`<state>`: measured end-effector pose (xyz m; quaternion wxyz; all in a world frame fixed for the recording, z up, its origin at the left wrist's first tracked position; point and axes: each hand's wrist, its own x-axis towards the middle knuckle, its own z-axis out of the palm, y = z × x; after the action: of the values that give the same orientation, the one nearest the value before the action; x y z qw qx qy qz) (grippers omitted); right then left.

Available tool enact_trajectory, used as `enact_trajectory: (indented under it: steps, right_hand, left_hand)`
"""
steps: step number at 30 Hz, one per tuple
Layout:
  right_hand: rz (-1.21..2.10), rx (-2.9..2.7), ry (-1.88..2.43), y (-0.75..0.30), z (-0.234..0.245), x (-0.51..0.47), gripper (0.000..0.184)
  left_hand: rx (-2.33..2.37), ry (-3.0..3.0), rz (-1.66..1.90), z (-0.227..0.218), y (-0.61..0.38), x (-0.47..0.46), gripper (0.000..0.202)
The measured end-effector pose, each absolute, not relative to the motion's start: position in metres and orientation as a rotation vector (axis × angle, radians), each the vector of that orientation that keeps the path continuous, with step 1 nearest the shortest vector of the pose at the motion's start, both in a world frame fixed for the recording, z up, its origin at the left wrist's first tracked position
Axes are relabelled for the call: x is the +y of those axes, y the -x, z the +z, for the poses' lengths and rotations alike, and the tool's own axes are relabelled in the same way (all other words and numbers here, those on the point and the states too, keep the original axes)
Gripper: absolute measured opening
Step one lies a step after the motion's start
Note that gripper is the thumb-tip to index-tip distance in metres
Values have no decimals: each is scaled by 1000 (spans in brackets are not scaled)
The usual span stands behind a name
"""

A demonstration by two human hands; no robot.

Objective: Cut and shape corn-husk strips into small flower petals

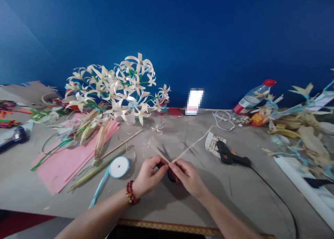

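Centrally, left hand (149,176) and right hand (190,180): clamped on pale husk (195,143).
Small cup (161,108): flowers (164,92) inside.
Plastic bottle (247,101): capped, tilted.

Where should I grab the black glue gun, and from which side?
The glue gun is probably best held by its narrow handle, from the right: the handle points that way, the cord trailing from its end, and the bulkier body lies left.

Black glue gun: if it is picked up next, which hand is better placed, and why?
Probably the right hand: the glue gun lies to its right, closer to it than to the left hand. The right hand pinches a pale strip, though, so it would need freeing first.
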<state>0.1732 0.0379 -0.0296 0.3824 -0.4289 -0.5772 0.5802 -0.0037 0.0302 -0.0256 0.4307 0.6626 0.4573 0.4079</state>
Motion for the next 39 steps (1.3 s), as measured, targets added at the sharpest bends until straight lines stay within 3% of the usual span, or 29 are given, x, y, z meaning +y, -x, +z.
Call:
enact_trajectory:
  steps: [15, 26, 34, 39]
  right_hand:
    - [1990, -945, 1007, -180, -9, 32, 42]
    - [1421, -1543, 1136, -174, -18, 29, 41]
    - [1954, -1106, 1031, -176, -17, 29, 45]
    - [1858, -1251, 1003, -174, -20, 27, 46]
  left_hand:
    - [986, -1742, 1075, -18, 10, 36, 21]
    - [1050, -1751, 1082, -19, 8, 31, 20]
    - [907, -1871, 1210, -12, 7, 32, 13]
    - [998, -1795, 1217, -15, 6, 32, 15]
